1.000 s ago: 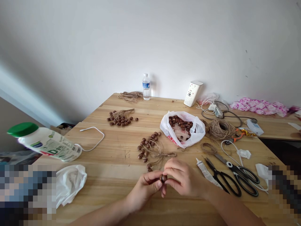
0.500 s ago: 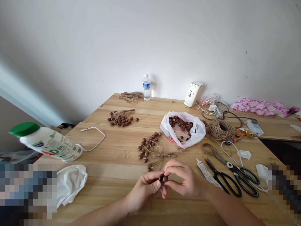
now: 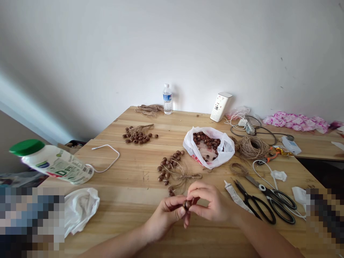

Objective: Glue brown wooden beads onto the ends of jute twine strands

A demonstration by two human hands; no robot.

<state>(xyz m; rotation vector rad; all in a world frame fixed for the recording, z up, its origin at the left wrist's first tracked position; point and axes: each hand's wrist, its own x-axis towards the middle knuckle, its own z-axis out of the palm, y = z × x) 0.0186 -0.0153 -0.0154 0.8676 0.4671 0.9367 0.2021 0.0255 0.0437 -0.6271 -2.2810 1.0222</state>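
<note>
A small brown nutshell (image 3: 187, 204) is pinched between the fingertips of my left hand (image 3: 168, 216), low in the middle of the view. My right hand (image 3: 208, 202) meets it from the right, its thumb and fingers closed on the same shell. Just beyond my hands lies a bunch of brown shells (image 3: 168, 166) tied to thin strings, with a knotted twine loop (image 3: 191, 176). Behind it stands an open white plastic bag (image 3: 227, 152) holding many brown shells. My fingers partly hide the held shell.
Two pairs of scissors (image 3: 278, 202) and a white tube (image 3: 236, 197) lie right of my hands. Beyond them is a twine coil (image 3: 252, 147). A second shell bunch (image 3: 138, 137) lies farther back. At left are a green-capped bottle (image 3: 59, 165) and white cable (image 3: 118, 156).
The shell has turned slightly between my fingertips, so its dark opening shows less. Both hands stay almost in place.
</note>
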